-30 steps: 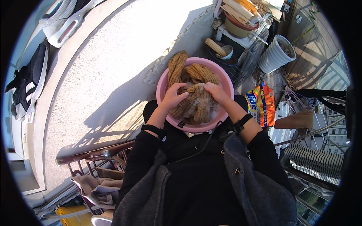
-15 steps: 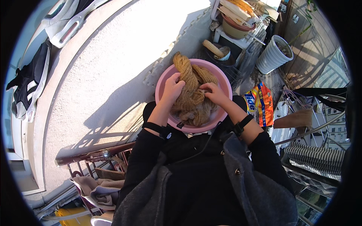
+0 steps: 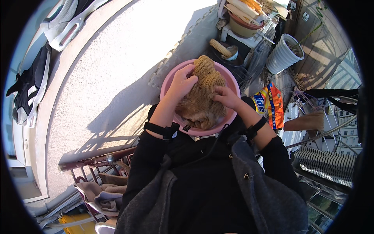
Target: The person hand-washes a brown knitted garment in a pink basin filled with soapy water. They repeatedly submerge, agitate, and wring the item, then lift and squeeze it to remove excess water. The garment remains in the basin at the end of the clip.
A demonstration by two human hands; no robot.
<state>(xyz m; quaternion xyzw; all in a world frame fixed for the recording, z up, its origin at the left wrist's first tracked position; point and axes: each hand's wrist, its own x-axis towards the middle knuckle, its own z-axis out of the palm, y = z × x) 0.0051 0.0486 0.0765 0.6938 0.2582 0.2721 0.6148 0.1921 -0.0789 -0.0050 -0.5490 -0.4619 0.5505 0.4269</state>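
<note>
A pink basin (image 3: pixel 166 86) sits in front of my body, holding a bunched tan knitted garment (image 3: pixel 208 76) that looks wet in its lower part. A small dark tag (image 3: pixel 186 128) lies at the basin's near edge. My left hand (image 3: pixel 182 83) grips the knit along its upper left side, thumb and fingers bent toward each other. On the opposite side, the fingers of my right hand (image 3: pixel 227 97) are curled into the knit. The fabric between both hands is gathered into a thick fold standing toward the far rim. My fingertips are partly hidden in the knit.
An orange and yellow detergent bag (image 3: pixel 274 106) lies right of the basin. Beyond the basin are a bowl with a corn cob (image 3: pixel 220 48), a brown pot (image 3: pixel 242 28) and a white ribbed planter (image 3: pixel 283 54). A white wall (image 3: pixel 105 70) rises at left, above a dark red railing (image 3: pixel 91 163).
My left hand has moved slightly up and the knit's upper part has shifted right, folding into a thicker bunch. My right hand has moved slightly right, still at the knit.
</note>
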